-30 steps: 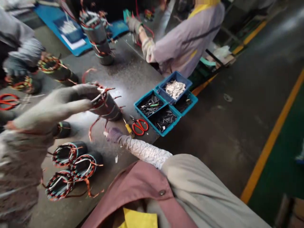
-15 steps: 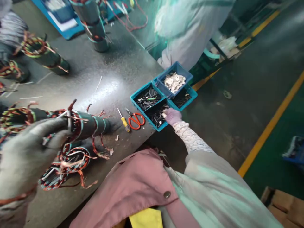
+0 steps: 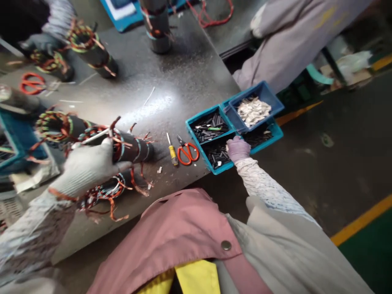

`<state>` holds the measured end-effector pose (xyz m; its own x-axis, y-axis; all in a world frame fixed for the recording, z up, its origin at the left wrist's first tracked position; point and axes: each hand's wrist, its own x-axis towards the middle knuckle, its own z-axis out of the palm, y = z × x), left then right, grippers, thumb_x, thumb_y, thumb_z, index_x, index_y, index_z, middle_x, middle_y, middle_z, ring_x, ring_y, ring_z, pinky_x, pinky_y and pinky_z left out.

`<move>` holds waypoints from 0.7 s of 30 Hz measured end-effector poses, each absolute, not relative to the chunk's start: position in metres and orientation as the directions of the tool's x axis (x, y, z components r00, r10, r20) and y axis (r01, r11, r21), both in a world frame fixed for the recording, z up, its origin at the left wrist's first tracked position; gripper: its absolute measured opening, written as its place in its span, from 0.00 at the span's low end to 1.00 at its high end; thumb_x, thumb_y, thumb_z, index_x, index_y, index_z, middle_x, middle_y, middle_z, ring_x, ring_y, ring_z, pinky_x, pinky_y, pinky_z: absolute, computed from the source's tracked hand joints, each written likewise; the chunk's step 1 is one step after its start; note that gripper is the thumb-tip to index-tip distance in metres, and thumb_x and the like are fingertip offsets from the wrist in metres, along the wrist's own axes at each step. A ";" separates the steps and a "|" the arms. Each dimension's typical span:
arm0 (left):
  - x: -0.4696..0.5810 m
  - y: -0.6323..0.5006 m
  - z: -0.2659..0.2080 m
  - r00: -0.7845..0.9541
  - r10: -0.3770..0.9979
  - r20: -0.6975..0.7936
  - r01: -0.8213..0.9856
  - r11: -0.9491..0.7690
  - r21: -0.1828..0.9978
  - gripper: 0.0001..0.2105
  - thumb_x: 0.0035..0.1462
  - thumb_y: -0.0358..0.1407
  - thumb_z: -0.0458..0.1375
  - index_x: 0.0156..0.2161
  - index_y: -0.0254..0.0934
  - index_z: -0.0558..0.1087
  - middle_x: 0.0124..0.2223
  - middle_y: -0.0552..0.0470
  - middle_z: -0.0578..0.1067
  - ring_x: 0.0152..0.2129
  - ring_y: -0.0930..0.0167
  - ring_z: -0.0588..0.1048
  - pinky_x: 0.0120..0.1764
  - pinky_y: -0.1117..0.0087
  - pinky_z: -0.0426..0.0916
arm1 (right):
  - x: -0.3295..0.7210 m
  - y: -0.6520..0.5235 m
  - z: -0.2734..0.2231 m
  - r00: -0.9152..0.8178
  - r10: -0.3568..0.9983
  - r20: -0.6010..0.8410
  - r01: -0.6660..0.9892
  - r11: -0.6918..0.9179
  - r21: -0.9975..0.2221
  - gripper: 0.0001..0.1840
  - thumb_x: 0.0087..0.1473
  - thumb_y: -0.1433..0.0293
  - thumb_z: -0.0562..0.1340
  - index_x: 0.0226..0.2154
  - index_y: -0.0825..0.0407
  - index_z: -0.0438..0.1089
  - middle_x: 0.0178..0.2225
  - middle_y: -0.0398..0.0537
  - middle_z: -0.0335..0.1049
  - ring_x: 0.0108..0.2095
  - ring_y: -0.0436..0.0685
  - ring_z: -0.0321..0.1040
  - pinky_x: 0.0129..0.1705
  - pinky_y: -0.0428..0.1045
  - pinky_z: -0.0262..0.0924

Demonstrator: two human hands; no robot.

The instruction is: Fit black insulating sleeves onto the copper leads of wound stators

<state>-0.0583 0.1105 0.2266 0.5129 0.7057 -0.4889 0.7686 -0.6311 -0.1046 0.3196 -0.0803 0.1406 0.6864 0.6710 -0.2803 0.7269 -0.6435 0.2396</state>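
Observation:
My left hand [image 3: 88,165], in a white knit glove, is closed around the wire end of a wound motor stator [image 3: 134,147] lying on its side. A white sleeve [image 3: 96,136] on a lead runs just above its fingers. Under it, another wound stator [image 3: 118,185] with loose copper leads is partly hidden. My right hand [image 3: 238,149], in a purple glove, reaches into the front compartment of a teal divided bin [image 3: 225,168], among short black tubes [image 3: 216,154]. Its fingers are bent together; whatever lies between the fingertips is hidden.
A yellow screwdriver [image 3: 172,153] and red-handled scissors [image 3: 188,153] lie between my hands. A blue box [image 3: 277,104] of white pieces sits over the bin. More stators [image 3: 98,57] stand farther back. A co-worker's gloved hand [image 3: 43,44] is at far left; another person's leg [image 3: 275,45] is beyond the bin.
The view has shifted, so the table and bin appear farther right. My left hand has shifted along the stator's wire end. My right hand stays in the bin's front compartment.

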 end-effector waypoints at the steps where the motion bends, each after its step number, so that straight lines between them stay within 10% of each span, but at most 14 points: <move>1: -0.060 0.109 0.226 0.542 0.684 -0.488 0.742 -0.663 -0.104 0.29 0.58 0.55 0.49 0.50 0.29 0.66 0.39 0.36 0.78 0.33 0.56 0.78 0.31 0.66 0.67 | 0.320 -0.083 0.142 0.692 0.678 -0.248 0.720 -0.671 0.176 0.11 0.58 0.75 0.60 0.39 0.60 0.78 0.49 0.72 0.70 0.43 0.67 0.73 0.41 0.58 0.60; 11: -0.072 0.109 0.208 0.748 0.427 -0.508 0.517 -0.855 0.042 0.26 0.51 0.52 0.58 0.47 0.34 0.74 0.37 0.40 0.78 0.34 0.59 0.77 0.39 0.63 0.67 | 0.275 -0.101 0.169 0.684 0.706 -0.183 0.543 -0.660 -0.519 0.19 0.60 0.60 0.56 0.42 0.55 0.77 0.26 0.56 0.74 0.19 0.51 0.66 0.21 0.49 0.60; 15: -0.074 0.093 0.209 0.842 0.287 -0.457 0.384 -0.914 0.133 0.22 0.52 0.48 0.57 0.46 0.35 0.75 0.37 0.40 0.78 0.35 0.58 0.77 0.40 0.60 0.67 | 0.189 -0.069 0.176 0.488 0.806 -0.334 0.166 -0.461 -0.872 0.23 0.50 0.53 0.64 0.39 0.54 0.77 0.27 0.47 0.74 0.20 0.49 0.67 0.21 0.46 0.62; 21: -0.075 0.069 0.215 0.866 0.380 -0.326 0.452 -0.873 0.183 0.29 0.52 0.38 0.59 0.59 0.33 0.64 0.54 0.34 0.73 0.52 0.53 0.70 0.50 0.57 0.65 | 0.126 -0.036 0.207 0.340 0.885 -0.317 0.057 -0.356 -0.933 0.20 0.43 0.57 0.70 0.35 0.54 0.79 0.24 0.44 0.74 0.21 0.49 0.69 0.23 0.45 0.66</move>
<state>-0.0749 0.0694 0.2151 0.8659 0.3797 -0.3258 0.4517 -0.8733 0.1827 0.1256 -0.0362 0.2073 0.3400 0.8854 -0.3170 0.0569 -0.3559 -0.9328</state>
